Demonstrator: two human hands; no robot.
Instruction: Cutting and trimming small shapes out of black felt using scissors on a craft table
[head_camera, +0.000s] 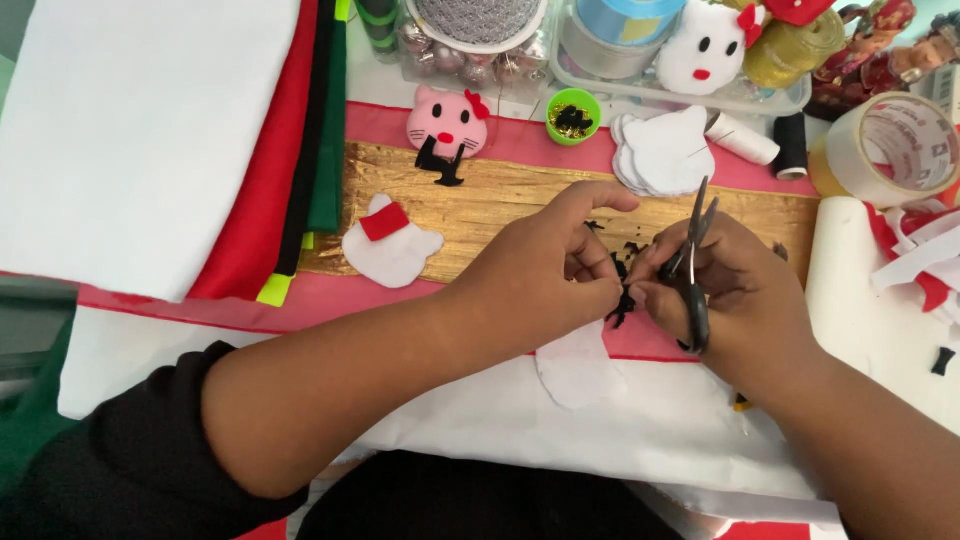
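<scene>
Black felt scrap (622, 300) pinched between fingertips of left hand (545, 270), above pink cloth (330, 300) at centre. Small black scissors (695, 265) gripped in right hand (745, 300), blades pointing far. White cat-shaped felt pieces (665, 150) lying beyond, on gold strip (500, 200).

The left hand (560, 265) is pinching a black felt scrap (622, 300), the right hand (735, 295) is working small scissors (693, 262) right against it, gold fabric (500, 205) lying just beyond.
</scene>
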